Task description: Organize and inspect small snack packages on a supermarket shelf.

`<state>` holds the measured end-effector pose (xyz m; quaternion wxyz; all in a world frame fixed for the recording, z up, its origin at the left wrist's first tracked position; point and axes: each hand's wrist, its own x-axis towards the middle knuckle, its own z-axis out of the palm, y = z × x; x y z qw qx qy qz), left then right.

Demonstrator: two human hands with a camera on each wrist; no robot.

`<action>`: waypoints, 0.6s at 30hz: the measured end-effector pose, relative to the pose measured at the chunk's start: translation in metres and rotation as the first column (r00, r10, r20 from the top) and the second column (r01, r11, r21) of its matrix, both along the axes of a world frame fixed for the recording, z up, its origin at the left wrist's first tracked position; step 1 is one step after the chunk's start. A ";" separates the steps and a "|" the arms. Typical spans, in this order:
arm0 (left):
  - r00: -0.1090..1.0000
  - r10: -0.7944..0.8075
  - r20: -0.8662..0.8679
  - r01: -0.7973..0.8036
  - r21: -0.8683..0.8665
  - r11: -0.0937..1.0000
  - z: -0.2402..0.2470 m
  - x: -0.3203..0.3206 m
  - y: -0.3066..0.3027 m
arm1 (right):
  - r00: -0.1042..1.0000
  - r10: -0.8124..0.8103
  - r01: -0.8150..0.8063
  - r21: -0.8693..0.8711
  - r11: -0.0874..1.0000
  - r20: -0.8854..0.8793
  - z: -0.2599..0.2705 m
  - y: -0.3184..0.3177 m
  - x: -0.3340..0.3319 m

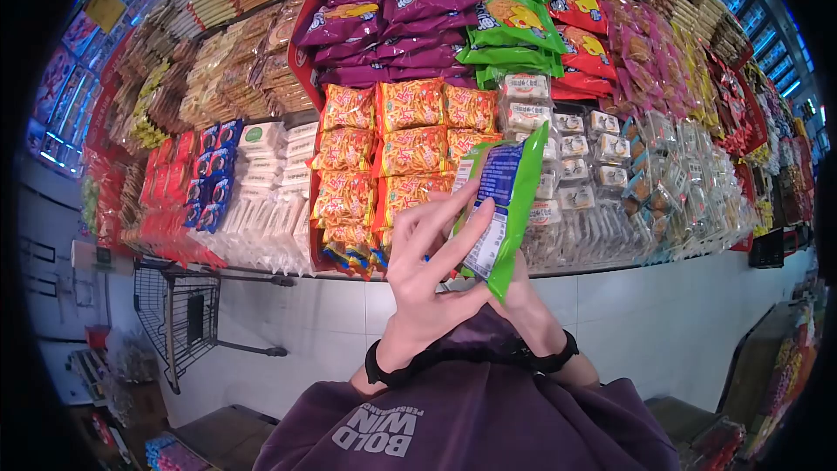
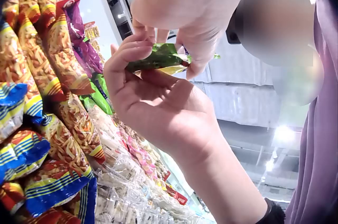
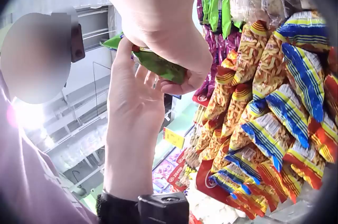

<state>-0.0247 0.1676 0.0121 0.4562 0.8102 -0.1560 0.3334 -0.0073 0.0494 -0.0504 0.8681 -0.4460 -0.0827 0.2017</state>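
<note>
A green snack bag (image 1: 516, 209) is held up in front of the person, its printed back with a blue panel facing the head camera. The left hand (image 1: 427, 270) lies across this face with fingers spread, thumb at the lower edge. The right hand (image 1: 527, 310) grips it from the other side, mostly hidden behind it. In the left wrist view, curled fingers of the right hand (image 2: 158, 105) hold the bag (image 2: 158, 58) from below. In the right wrist view, the left hand (image 3: 136, 110) reaches up to the bag (image 3: 161, 67).
A stepped display holds orange snack packs (image 1: 412, 153), purple bags (image 1: 427, 0), green bags (image 1: 514, 26) and clear packs (image 1: 575, 166). Its front edge (image 1: 610, 266) runs just beyond the hands. A shopping cart (image 1: 187, 314) stands at the left on the tiled floor (image 1: 331, 331).
</note>
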 end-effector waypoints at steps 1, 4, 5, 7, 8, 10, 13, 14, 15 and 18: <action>1.000 0.001 0.004 -0.001 0.017 1.000 -0.001 -0.001 0.001 | 0.992 0.051 -0.038 0.110 0.993 -0.117 0.003 0.001 -0.002; 1.000 0.013 0.023 -0.015 0.061 0.998 -0.002 -0.004 0.006 | 0.978 0.060 -0.013 0.230 0.973 -0.201 0.011 0.012 -0.005; 0.999 0.017 0.033 -0.020 0.071 0.997 -0.002 -0.004 0.007 | 0.987 0.044 -0.011 0.209 0.978 -0.156 0.020 0.015 -0.006; 0.999 0.016 0.051 -0.021 0.087 0.996 -0.002 -0.005 0.008 | 0.986 0.069 -0.039 0.201 0.979 -0.148 0.016 0.015 -0.006; 0.998 0.013 0.060 -0.019 0.094 0.995 -0.002 -0.005 0.009 | 0.976 0.111 -0.070 0.217 0.974 -0.186 -0.002 0.012 -0.005; 0.997 0.007 0.074 -0.015 0.104 0.994 -0.002 -0.006 0.011 | 0.974 0.139 -0.097 0.221 0.970 -0.181 -0.002 0.013 -0.004; 0.996 0.005 0.086 -0.013 0.103 0.995 -0.003 -0.006 0.013 | 0.991 0.105 -0.087 0.186 0.979 -0.084 0.007 0.014 -0.008; 0.996 0.005 0.085 -0.013 0.093 0.996 -0.001 -0.006 0.014 | 0.993 0.098 -0.084 0.178 0.981 -0.071 0.000 0.013 -0.010; 0.996 0.005 0.085 -0.012 0.084 0.996 0.000 -0.006 0.014 | 0.994 0.090 -0.079 0.169 0.982 -0.059 -0.001 0.012 -0.011; 0.996 0.029 0.079 -0.022 -0.097 0.995 -0.001 -0.004 0.013 | 0.999 -0.020 0.022 0.043 0.999 -0.041 0.017 0.009 0.000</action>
